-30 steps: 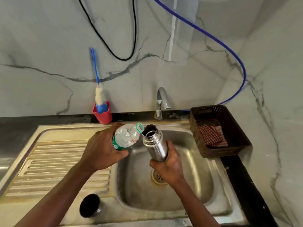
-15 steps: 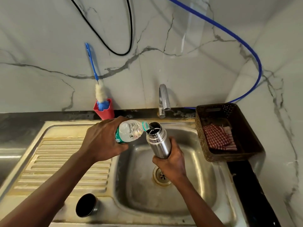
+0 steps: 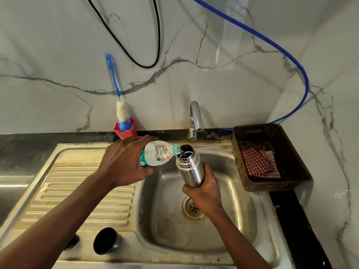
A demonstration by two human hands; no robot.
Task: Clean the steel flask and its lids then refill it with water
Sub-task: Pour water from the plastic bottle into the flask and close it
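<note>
Steel cup lid (image 3: 105,240), dark inside, mouth up on the sink's front ledge, well apart from the flask. Bottle brush (image 3: 122,111), head down in a red holder (image 3: 126,131) at the wall. Left hand (image 3: 124,162), fingers wrapped round a plastic bottle (image 3: 157,155) tipped nearly level, its neck at the flask's rim. Steel flask (image 3: 189,166), open, leaning slightly toward the bottle, over the sink basin (image 3: 233,220); right hand (image 3: 204,193) clasps its base. Handling note: lift the bottle's base slowly, keep the neck on the rim, and hold the flask steady so spills drain. Tap (image 3: 195,119), no flow visible. Basket (image 3: 272,184), holding a checked cloth (image 3: 258,164).
</note>
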